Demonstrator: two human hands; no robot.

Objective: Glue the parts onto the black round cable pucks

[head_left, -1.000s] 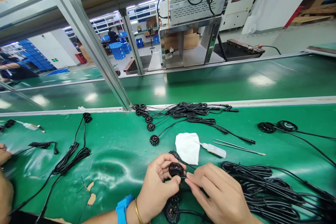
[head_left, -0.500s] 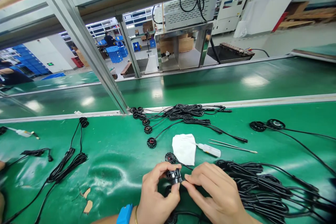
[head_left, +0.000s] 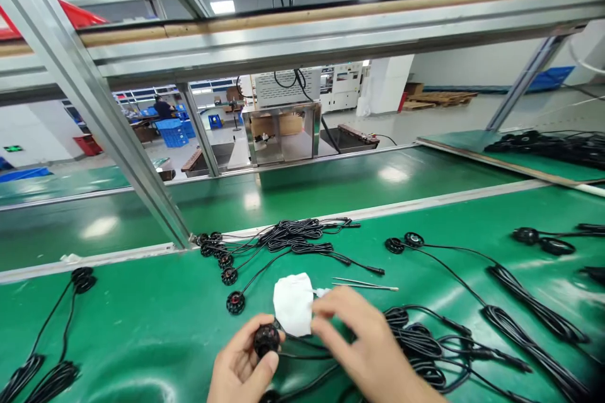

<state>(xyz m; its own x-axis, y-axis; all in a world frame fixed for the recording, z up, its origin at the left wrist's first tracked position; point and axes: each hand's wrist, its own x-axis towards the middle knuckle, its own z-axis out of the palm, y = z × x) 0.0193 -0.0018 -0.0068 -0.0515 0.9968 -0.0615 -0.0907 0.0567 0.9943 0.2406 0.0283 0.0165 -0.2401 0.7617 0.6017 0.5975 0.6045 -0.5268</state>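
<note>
At the near edge of the green bench mat (head_left: 142, 327), the left hand (head_left: 239, 368) grips a round black part (head_left: 266, 340) between thumb and fingers; its black cable (head_left: 307, 356) runs right. The right hand (head_left: 363, 346) hovers blurred above the white cloth (head_left: 293, 302), fingers loosely spread and holding nothing visible. Tweezers (head_left: 363, 285) lie just beyond the cloth, and coiled black cables (head_left: 420, 340) lie to the right.

Green workbench (head_left: 142, 327), aluminium frame (head_left: 94, 119), ceiling lights (head_left: 222, 7), blue crates (head_left: 172, 132) behind
</note>
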